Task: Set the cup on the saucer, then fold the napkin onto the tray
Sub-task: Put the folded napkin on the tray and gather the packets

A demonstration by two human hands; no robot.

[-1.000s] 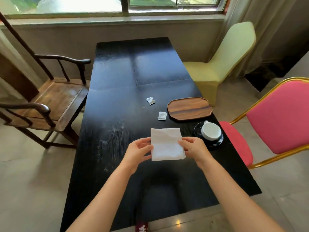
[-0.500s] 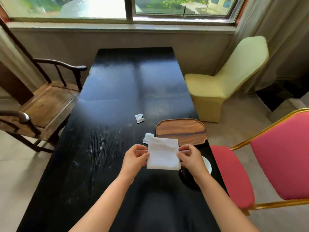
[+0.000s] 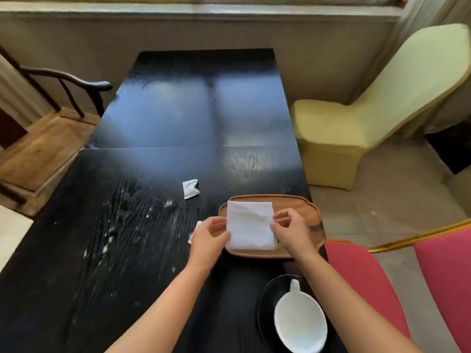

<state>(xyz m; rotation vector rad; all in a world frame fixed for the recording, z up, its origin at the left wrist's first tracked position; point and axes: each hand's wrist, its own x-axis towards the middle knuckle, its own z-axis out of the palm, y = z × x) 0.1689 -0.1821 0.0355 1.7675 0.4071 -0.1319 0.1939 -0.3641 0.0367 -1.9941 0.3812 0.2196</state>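
Note:
A folded white napkin lies over the left half of the oval wooden tray near the table's right edge. My left hand pinches the napkin's left edge and my right hand pinches its right edge. Whether the napkin rests fully on the tray or hangs just above it, I cannot tell. Closer to me, a white cup with its handle pointing away stands on a black saucer at the table's right edge.
Two small crumpled white wrappers lie on the black table: one left of the tray, another partly behind my left hand. A pink chair stands at right, a yellow-covered chair beyond it, a wooden armchair at left.
Both hands have carried the napkin forward and to the right, from above the bare table to over the tray. The view has moved closer, so the cup and saucer now sit nearer me.

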